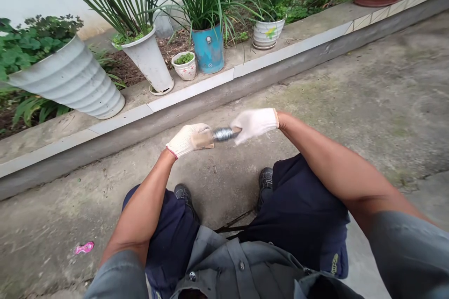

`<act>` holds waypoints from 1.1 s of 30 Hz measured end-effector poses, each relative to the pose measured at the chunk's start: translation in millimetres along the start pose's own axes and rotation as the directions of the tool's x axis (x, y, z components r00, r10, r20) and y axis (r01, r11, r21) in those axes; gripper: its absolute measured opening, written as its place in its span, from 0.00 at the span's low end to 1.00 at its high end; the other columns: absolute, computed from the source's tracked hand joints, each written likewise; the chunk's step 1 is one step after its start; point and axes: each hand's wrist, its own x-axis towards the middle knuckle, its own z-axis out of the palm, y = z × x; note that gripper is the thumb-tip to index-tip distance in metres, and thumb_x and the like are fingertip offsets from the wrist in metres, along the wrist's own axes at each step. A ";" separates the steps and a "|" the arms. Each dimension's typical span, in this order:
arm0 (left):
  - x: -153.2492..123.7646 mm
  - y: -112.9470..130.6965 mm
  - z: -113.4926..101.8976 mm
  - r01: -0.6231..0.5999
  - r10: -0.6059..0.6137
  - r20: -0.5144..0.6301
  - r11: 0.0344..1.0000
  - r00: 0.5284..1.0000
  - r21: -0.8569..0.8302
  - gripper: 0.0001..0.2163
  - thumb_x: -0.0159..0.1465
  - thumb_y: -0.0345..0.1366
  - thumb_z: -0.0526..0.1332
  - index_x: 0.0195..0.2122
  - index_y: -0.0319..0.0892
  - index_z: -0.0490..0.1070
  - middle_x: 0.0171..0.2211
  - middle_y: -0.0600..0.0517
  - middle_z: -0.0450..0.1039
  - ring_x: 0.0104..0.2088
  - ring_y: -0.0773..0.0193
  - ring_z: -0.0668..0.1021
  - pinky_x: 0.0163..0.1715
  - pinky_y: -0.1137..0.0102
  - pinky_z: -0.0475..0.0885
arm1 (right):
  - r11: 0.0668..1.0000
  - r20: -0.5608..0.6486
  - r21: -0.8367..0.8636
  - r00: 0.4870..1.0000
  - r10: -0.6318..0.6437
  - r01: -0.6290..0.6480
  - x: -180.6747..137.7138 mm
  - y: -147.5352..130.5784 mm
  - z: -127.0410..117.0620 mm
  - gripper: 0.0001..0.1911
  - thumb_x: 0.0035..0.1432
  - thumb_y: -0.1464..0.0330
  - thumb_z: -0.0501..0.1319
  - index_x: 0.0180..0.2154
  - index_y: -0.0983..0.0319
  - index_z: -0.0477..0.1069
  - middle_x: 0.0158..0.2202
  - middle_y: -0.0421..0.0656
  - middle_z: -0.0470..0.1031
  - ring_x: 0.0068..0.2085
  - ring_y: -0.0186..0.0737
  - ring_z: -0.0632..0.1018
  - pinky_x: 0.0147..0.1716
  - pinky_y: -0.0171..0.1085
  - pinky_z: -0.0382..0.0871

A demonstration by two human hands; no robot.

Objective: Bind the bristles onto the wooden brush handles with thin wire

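Observation:
Silvery wire (pixel 223 134) is wound in a thick band around the middle of a flat tan piece (pixel 205 139), wood or cardboard, I cannot tell which. My left hand (pixel 189 139), in a white knit glove, is closed on the left end of this wire spool. My right hand (pixel 253 126), gloved the same way and slightly blurred, has its fingers closed around the right end. Both hands hold the spool roughly level above the concrete, in front of my knees. Any loose wire end is too small to make out.
A raised tiled curb (pixel 196 88) runs across ahead of me. Along it stand a ribbed white pot (pixel 75 79), a tall white pot (pixel 149 60), a small pot (pixel 185 67) and a blue bucket (pixel 208 49) with plants. A pink object (pixel 84 247) lies on the ground at left.

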 end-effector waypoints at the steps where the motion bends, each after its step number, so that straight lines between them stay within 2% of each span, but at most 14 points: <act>1: -0.3 0.5 1.2 0.003 -0.002 0.007 1.000 1.000 -0.014 0.18 0.72 0.47 0.54 0.36 0.43 0.78 0.29 0.52 0.78 0.30 0.61 0.77 0.33 0.70 0.68 | 0.999 -0.107 0.003 0.993 0.045 -0.045 1.1 0.0 -4.0 0.17 0.55 0.54 0.67 0.32 0.62 0.72 0.26 0.38 0.70 0.27 0.32 0.67 0.27 0.33 0.54; 3: -1.6 3.9 3.3 0.008 -0.008 0.003 0.999 1.000 -0.041 0.19 0.73 0.48 0.52 0.36 0.43 0.78 0.28 0.53 0.77 0.30 0.61 0.77 0.33 0.70 0.68 | 0.985 -0.269 0.011 0.948 0.167 -0.171 5.0 2.5 -10.9 0.17 0.57 0.53 0.65 0.35 0.61 0.73 0.27 0.39 0.71 0.28 0.33 0.69 0.28 0.34 0.55; 5: -3.1 8.7 4.6 -0.011 0.011 -0.005 0.999 1.000 -0.045 0.19 0.74 0.47 0.50 0.40 0.44 0.79 0.29 0.54 0.77 0.32 0.60 0.78 0.34 0.69 0.69 | 0.956 -0.362 0.000 0.891 0.273 -0.293 9.8 7.9 -15.3 0.17 0.59 0.54 0.63 0.37 0.62 0.74 0.29 0.42 0.74 0.30 0.36 0.71 0.29 0.35 0.56; 9: -4.2 13.4 5.3 -0.007 0.006 0.051 1.000 0.999 0.003 0.18 0.73 0.45 0.50 0.41 0.45 0.79 0.29 0.55 0.77 0.32 0.60 0.78 0.34 0.69 0.68 | 0.876 -0.424 -0.080 0.812 0.402 -0.475 16.7 19.6 -15.8 0.18 0.61 0.57 0.61 0.45 0.62 0.78 0.37 0.50 0.79 0.36 0.43 0.76 0.34 0.37 0.60; 11: -3.8 11.4 4.7 -0.001 0.000 0.038 0.999 0.999 0.035 0.19 0.74 0.45 0.50 0.43 0.46 0.80 0.30 0.55 0.78 0.33 0.59 0.78 0.36 0.69 0.69 | 0.830 -0.355 -0.159 0.816 0.456 -0.534 17.5 21.6 -11.1 0.17 0.59 0.61 0.63 0.47 0.62 0.79 0.40 0.53 0.79 0.38 0.45 0.77 0.36 0.38 0.62; 13: -2.8 7.4 3.9 -0.004 0.004 -0.001 0.998 1.000 0.069 0.19 0.74 0.45 0.50 0.45 0.45 0.81 0.32 0.54 0.79 0.36 0.58 0.79 0.39 0.70 0.70 | 0.825 -0.193 -0.264 0.865 0.463 -0.500 16.3 20.1 -2.8 0.15 0.54 0.65 0.66 0.43 0.63 0.81 0.36 0.52 0.79 0.38 0.46 0.76 0.37 0.39 0.63; 15: -1.6 2.9 3.7 -0.012 0.015 -0.025 0.995 1.000 0.098 0.19 0.74 0.44 0.50 0.45 0.45 0.81 0.35 0.53 0.80 0.39 0.58 0.80 0.42 0.70 0.70 | 0.883 0.043 -0.305 0.921 0.386 -0.356 13.6 16.3 7.2 0.12 0.49 0.66 0.69 0.38 0.63 0.80 0.30 0.47 0.77 0.35 0.43 0.75 0.35 0.39 0.62; 17: -0.4 -0.6 4.4 -0.029 0.032 -0.025 0.994 0.999 0.102 0.19 0.74 0.43 0.50 0.45 0.44 0.81 0.38 0.52 0.81 0.40 0.57 0.80 0.43 0.70 0.70 | 0.952 0.231 -0.246 0.942 0.242 -0.184 9.9 11.6 14.8 0.11 0.47 0.65 0.70 0.34 0.63 0.78 0.27 0.42 0.74 0.31 0.38 0.72 0.32 0.37 0.60; 19: 0.5 -1.9 5.5 -0.051 0.053 -0.016 0.996 0.998 0.069 0.18 0.73 0.44 0.51 0.45 0.45 0.81 0.39 0.52 0.81 0.39 0.58 0.80 0.43 0.70 0.71 | 0.987 0.267 -0.149 0.959 0.098 -0.060 6.3 6.8 16.1 0.12 0.48 0.61 0.71 0.32 0.62 0.76 0.25 0.39 0.72 0.29 0.34 0.70 0.30 0.35 0.57; 22: 0.2 1.1 5.3 -0.059 0.059 -0.007 0.998 0.998 -0.008 0.16 0.71 0.46 0.55 0.41 0.43 0.79 0.36 0.51 0.80 0.35 0.60 0.79 0.37 0.70 0.71 | 1.000 0.039 -0.019 0.999 0.008 -0.007 4.0 1.8 5.8 0.17 0.52 0.54 0.68 0.33 0.61 0.73 0.25 0.37 0.71 0.26 0.32 0.68 0.28 0.34 0.55; 24: -1.1 6.0 3.6 -0.031 0.030 -0.017 0.999 0.999 -0.039 0.17 0.72 0.46 0.54 0.37 0.42 0.77 0.32 0.52 0.78 0.32 0.60 0.79 0.35 0.70 0.70 | 0.996 -0.162 0.035 0.983 0.090 -0.085 6.2 2.4 -3.9 0.18 0.55 0.52 0.65 0.35 0.61 0.74 0.27 0.39 0.73 0.27 0.33 0.69 0.28 0.34 0.55; 26: -2.5 11.5 1.9 -0.003 0.001 -0.036 0.999 0.999 -0.052 0.17 0.74 0.45 0.52 0.37 0.43 0.76 0.30 0.54 0.77 0.32 0.61 0.78 0.34 0.70 0.68 | 0.980 -0.288 0.035 0.937 0.197 -0.195 11.1 6.8 -11.0 0.17 0.57 0.53 0.64 0.37 0.61 0.74 0.28 0.41 0.75 0.28 0.35 0.72 0.29 0.35 0.56; 30: -4.5 17.3 2.7 -0.011 0.011 -0.022 0.999 1.000 0.036 0.15 0.74 0.42 0.51 0.38 0.44 0.76 0.30 0.55 0.76 0.32 0.61 0.77 0.34 0.69 0.67 | 0.913 -0.390 -0.093 0.858 0.334 -0.397 21.4 19.2 -12.1 0.18 0.58 0.55 0.62 0.41 0.61 0.77 0.33 0.48 0.78 0.34 0.43 0.76 0.32 0.36 0.60; 33: -7.0 15.4 6.9 -0.022 0.024 -0.019 0.993 1.000 0.120 0.16 0.74 0.42 0.50 0.38 0.44 0.77 0.29 0.54 0.76 0.31 0.60 0.76 0.34 0.69 0.66 | 0.860 -0.342 -0.211 0.859 0.381 -0.465 22.0 19.5 -3.8 0.19 0.57 0.58 0.63 0.46 0.62 0.79 0.38 0.52 0.80 0.37 0.47 0.78 0.34 0.38 0.63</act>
